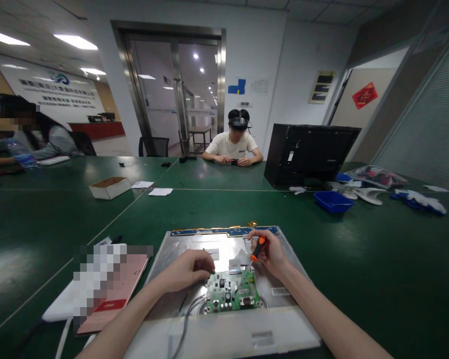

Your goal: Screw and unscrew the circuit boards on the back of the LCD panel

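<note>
A green circuit board [224, 291] lies on the silvery back of a flat display panel [288, 324] in front of me. In my right hand [271, 252] is a screwdriver [261, 245] with an orange and black handle, its shaft slanting down to the left over the board. My left hand [192, 269] is at the board's upper left corner, fingers curled and thumb close to the fingertips; what they pinch, if anything, is too small to make out. Grey cables [187, 319] run from the board's left side toward me. A blue circuit strip [224, 231] lines the panel's far edge.
Left of the panel lie a pink folder [129, 279] and a white item [65, 299]. Farther off are a small cardboard box [110, 188], a black monitor [314, 154], a blue tray [334, 202] and gloves [419, 200]. One person [234, 144] sits opposite, another [41, 134] at far left.
</note>
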A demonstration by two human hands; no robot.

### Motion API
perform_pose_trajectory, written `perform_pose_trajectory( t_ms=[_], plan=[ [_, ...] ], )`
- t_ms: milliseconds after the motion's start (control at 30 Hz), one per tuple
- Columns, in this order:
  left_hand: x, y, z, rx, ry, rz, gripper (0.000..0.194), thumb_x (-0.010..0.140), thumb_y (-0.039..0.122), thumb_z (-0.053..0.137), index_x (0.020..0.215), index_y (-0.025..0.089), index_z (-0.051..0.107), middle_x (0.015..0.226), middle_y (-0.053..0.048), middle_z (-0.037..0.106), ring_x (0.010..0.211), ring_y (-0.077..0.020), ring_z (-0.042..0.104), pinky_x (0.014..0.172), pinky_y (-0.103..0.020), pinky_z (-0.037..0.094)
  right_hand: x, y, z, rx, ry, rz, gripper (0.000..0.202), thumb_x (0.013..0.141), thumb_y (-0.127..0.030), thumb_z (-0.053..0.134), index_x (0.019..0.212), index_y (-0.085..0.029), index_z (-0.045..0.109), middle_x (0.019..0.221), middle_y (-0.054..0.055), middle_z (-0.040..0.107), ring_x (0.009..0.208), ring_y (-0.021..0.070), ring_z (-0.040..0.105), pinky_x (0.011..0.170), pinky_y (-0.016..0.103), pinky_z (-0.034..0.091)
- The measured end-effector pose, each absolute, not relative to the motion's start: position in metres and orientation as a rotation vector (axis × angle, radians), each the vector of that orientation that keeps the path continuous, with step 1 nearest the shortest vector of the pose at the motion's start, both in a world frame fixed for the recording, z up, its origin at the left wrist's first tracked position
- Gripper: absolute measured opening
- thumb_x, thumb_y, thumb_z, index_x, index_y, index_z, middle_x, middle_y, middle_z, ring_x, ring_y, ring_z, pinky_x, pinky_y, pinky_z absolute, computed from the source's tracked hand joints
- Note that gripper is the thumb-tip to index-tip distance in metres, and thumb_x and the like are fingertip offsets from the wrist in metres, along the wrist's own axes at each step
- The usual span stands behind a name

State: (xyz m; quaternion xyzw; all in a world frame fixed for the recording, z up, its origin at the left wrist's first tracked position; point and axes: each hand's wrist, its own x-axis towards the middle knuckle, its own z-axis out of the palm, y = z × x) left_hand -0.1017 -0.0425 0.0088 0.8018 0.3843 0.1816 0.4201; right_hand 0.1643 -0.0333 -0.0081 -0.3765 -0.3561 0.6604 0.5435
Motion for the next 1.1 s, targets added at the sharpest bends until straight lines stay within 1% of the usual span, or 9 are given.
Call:
perform_pose_trajectory(
  t_ms=[167,267,467,867,1100],
  plan=[
    [-0.103,-0.043,0.005,1.983,0.972,0.494,0.013,0.076,0.016,0.057,0.085,0.016,0.067,0.075,0.0,0.064,0.067,-0.0126,0.056,0.061,-0.022,0.042,0.165,-0.032,-0.006,-0.907,-0.802,1.51,0.024,0.072,-0.038,0.058,0.069,-0.015,0.063,0.044,-0.006,0.041,0.036,0.0043,0.023,0.033,0.02,0.013],
    [-0.102,-0.044,0.004,1.952,0.953,0.504,0.012,0.076,0.017,0.057,0.083,0.016,0.066,0.073,0.0,0.063,0.066,-0.0123,0.056,0.061,-0.022,0.042,0.165,-0.032,-0.003,-0.909,-0.771,1.481,0.023,0.071,-0.038,0.059,0.068,-0.015,0.063,0.045,-0.006,0.043,0.037,0.0045,0.025,0.034,0.019,0.015],
    [-0.101,-0.044,0.003,1.968,0.99,0.472,0.012,0.073,0.017,0.059,0.082,0.015,0.067,0.071,0.0,0.063,0.064,-0.0118,0.053,0.06,-0.022,0.041,0.164,-0.033,-0.001,-0.915,-0.739,1.49,0.024,0.068,-0.04,0.062,0.068,-0.015,0.062,0.043,-0.007,0.041,0.036,0.005,0.026,0.034,0.019,0.017],
    [-0.1,-0.045,0.005,1.95,1.003,0.476,0.013,0.072,0.017,0.061,0.084,0.014,0.067,0.069,0.001,0.061,0.064,-0.0124,0.054,0.059,-0.022,0.04,0.161,-0.036,0.002,-0.927,-0.74,1.494,0.023,0.069,-0.038,0.061,0.068,-0.015,0.063,0.045,-0.005,0.047,0.036,0.0049,0.028,0.034,0.02,0.017],
    [-0.102,-0.044,0.004,1.912,0.924,0.505,0.013,0.078,0.018,0.056,0.085,0.015,0.066,0.072,0.0,0.063,0.065,-0.0122,0.056,0.06,-0.022,0.042,0.162,-0.036,0.004,-0.921,-0.753,1.495,0.024,0.068,-0.039,0.062,0.068,-0.015,0.063,0.043,-0.006,0.043,0.036,0.0051,0.029,0.034,0.019,0.018]
  ],
)
